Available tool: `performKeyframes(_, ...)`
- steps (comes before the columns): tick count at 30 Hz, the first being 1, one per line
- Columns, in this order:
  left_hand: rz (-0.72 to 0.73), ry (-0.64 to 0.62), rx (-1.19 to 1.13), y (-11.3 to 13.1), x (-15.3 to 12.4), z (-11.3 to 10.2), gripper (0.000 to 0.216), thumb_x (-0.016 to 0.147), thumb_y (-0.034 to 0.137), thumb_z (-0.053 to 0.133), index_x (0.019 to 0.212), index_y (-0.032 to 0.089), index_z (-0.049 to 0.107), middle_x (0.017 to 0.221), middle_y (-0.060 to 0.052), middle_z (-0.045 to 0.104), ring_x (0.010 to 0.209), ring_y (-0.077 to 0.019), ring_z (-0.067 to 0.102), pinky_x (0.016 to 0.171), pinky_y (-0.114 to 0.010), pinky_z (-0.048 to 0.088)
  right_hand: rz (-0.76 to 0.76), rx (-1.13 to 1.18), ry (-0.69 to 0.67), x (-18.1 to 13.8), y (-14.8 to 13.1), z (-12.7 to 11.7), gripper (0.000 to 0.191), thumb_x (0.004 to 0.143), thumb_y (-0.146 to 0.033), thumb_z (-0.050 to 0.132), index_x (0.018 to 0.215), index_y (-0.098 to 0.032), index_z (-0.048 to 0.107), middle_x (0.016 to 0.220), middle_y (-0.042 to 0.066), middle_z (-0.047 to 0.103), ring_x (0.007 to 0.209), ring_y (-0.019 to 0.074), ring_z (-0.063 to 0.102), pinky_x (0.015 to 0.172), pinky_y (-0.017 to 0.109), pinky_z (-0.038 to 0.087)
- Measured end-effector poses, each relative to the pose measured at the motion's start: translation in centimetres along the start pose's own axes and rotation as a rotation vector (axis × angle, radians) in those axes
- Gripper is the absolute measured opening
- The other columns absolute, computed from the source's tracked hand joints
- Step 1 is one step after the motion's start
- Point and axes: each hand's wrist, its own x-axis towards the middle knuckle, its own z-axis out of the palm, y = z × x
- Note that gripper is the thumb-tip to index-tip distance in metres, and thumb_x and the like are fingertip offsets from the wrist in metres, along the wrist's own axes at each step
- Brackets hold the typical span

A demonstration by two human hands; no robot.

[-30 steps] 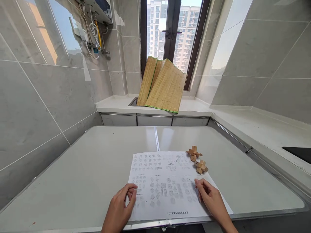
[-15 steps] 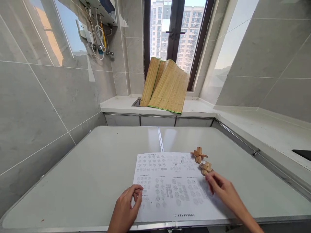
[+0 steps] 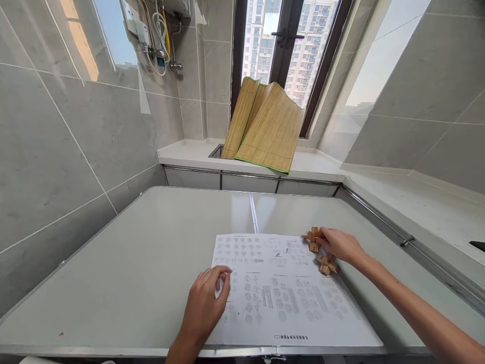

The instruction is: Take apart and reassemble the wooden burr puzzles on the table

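A sheet of paper (image 3: pixel 265 318), printed with rows of small diagrams, lies on the table. At its left edge rests my left hand (image 3: pixel 206 298), fingers loosely bent, holding nothing. My right hand (image 3: pixel 341 245) reaches to the sheet's far right corner and pinches a wooden burr puzzle (image 3: pixel 313 246), made of crossed blocks with a mark on one end. That puzzle is partly hidden by the fingers. A second wooden burr puzzle (image 3: pixel 327 265) sits just nearer, below my right hand, also marked on one block.
The pale folding table (image 3: pixel 132 268) has a seam and a metal edge. Behind it, a slatted bamboo mat (image 3: pixel 265 131) leans by the window on a white ledge (image 3: pixel 182 151). A white counter (image 3: pixel 401 197) runs along the right, with a metal rail below.
My right hand has moved away from the nearer puzzle to the farther one and grips it. My left hand has slid slightly up the sheet. The camera view has tilted down.
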Motion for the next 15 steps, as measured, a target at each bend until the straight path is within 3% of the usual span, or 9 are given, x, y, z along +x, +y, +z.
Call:
performKeyframes(3,0.012,-0.003,-0.057,1.2,3.4,1.2,0.026,0.1,0.036,0.045,0.1,0.024,0.068,0.077,-0.002,0.064,0.075,-0.0205,0.064,0.075,-0.032,0.052,-0.033,-0.004,0.02,0.7,-0.8,-0.5,0.028,0.098,-0.036,0.049,0.073,-0.026,0.056,0.071,0.006,0.072,0.063,0.0241,0.063,0.058,0.031,0.032)
performKeyframes(7,0.008,-0.058,-0.211,2.8,8.1,3.8,0.024,0.099,0.036,0.048,0.102,0.024,0.068,0.086,-0.003,0.069,0.082,-0.0205,0.065,0.078,-0.033,0.052,-0.08,0.084,0.049,0.6,-3.8,-0.4,0.029,0.103,-0.047,0.043,0.092,-0.027,0.061,0.091,0.006,0.079,0.072,0.0243,0.07,0.06,0.031,0.041)
performKeyframes(10,0.028,-0.097,-0.349,4.0,11.0,6.0,0.028,0.099,0.044,0.053,0.109,0.023,0.068,0.103,-0.006,0.071,0.1,-0.0233,0.066,0.087,-0.035,0.053,-0.134,0.437,0.066,0.1,-7.2,0.3,0.035,0.102,-0.057,0.046,0.097,-0.025,0.062,0.097,0.006,0.079,0.075,0.023,0.073,0.067,0.032,0.05)
performKeyframes(13,0.004,-0.227,-0.45,4.5,13.4,7.5,0.064,0.085,0.054,0.074,0.137,0.022,0.057,0.142,-0.014,0.059,0.123,-0.0301,0.061,0.098,-0.04,0.052,-0.129,0.739,0.102,-0.2,-10.3,1.7,0.04,0.099,-0.062,0.053,0.096,-0.023,0.063,0.093,0.009,0.078,0.077,0.0239,0.073,0.074,0.035,0.055)
performKeyframes(15,0.004,-0.343,-0.482,4.3,14.8,7.7,0.09,0.075,0.056,0.084,0.149,0.021,0.047,0.149,-0.016,0.054,0.13,-0.0332,0.058,0.106,-0.045,0.048,-0.128,0.868,0.1,-0.3,-11.7,2.9,0.041,0.099,-0.062,0.054,0.098,-0.022,0.063,0.096,0.01,0.078,0.085,0.0254,0.074,0.077,0.036,0.056)
